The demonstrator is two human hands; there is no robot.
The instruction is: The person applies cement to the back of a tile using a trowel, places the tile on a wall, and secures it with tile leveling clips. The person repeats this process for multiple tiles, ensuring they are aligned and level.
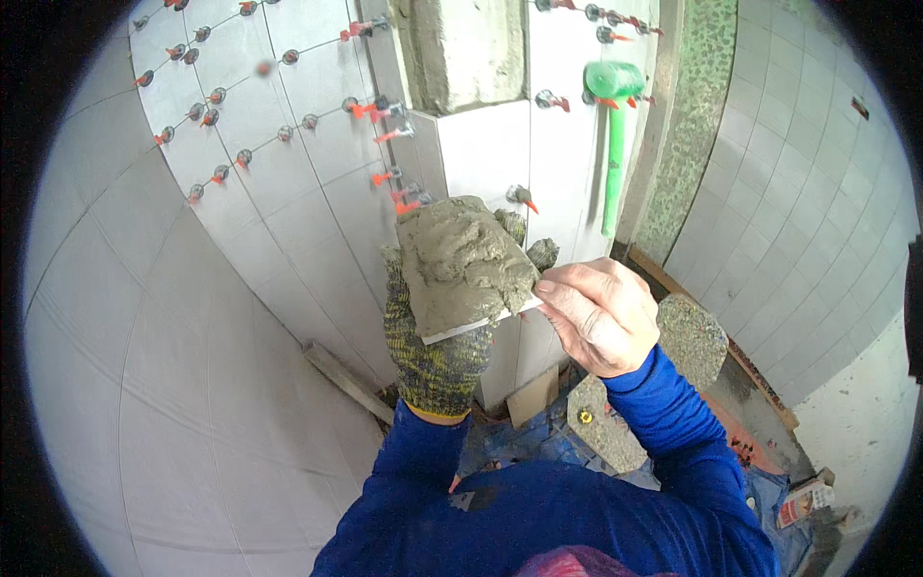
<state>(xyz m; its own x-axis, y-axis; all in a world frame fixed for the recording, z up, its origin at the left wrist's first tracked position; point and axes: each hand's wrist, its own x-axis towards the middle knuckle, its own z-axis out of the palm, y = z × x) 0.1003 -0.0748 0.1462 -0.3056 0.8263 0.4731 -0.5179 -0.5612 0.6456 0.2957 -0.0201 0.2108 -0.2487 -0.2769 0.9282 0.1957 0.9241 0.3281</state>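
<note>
A white tile (pixel 457 332) lies in front of me, its top spread with a thick, lumpy layer of wet grey mortar (pixel 466 260). My left hand (pixel 437 370), in a black-and-yellow knit glove, bears it from below. The glove's fingers curl up at the tile's left side and far edge; the palm is hidden underneath. Bare, my right hand (pixel 604 317) pinches the tile's right corner between thumb and fingers. Just beyond the tile, the white tiled wall (pixel 486 159) has an untiled rough grey patch (pixel 471 53) above it.
Tile-levelling spacers with red tabs (pixel 363 108) stick out along the wall joints. A green mallet (pixel 613 82) is at the wall on the right. Below my right arm are speckled stone-like pieces (pixel 692 337) and blue sheeting (pixel 538 447). A wooden strip (pixel 348 383) lies at lower left.
</note>
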